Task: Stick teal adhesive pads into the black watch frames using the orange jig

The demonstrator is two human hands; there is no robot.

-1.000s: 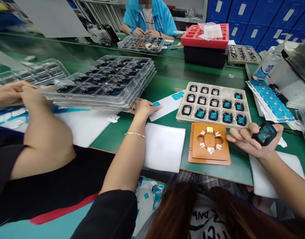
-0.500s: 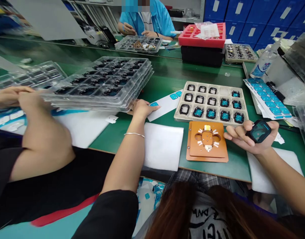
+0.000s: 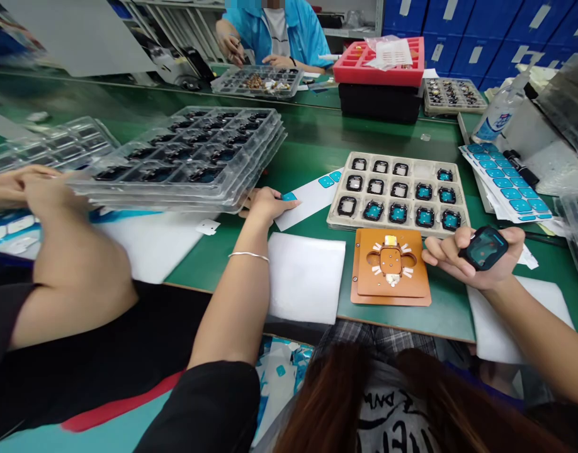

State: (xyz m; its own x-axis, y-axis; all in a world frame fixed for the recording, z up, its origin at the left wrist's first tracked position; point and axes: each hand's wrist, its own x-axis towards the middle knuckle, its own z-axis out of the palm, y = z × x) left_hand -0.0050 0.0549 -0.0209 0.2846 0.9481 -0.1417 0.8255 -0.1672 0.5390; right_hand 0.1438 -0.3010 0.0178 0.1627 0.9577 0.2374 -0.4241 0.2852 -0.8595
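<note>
My left hand (image 3: 264, 204), wearing a bracelet on the wrist, is curled at the near end of a white strip of blue stickers (image 3: 312, 194). Its thumb lies over that end; its other fingers are partly hidden beside the corner of a stack of clear trays (image 3: 175, 165). On the right, my right hand (image 3: 482, 264) holds up a black square watch case (image 3: 485, 248) with a dark glossy face. Between my hands, an orange fixture plate (image 3: 390, 267) lies on the table below a pale tray (image 3: 339, 217) of black watch frames, several with blue inside.
A co-worker's arm (image 3: 81, 239) reaches toward the clear trays at left. Another person in blue (image 3: 298, 38) sits opposite. White foam sheets (image 3: 308, 277) lie along the near edge. Blue sticker sheets (image 3: 509, 182), a pump bottle (image 3: 497, 119) and a red box (image 3: 381, 75) stand farther back.
The view has shifted slightly. My two hands keep nearly the same pose, and the watch case stays in my right hand. The person opposite has raised one hand.
</note>
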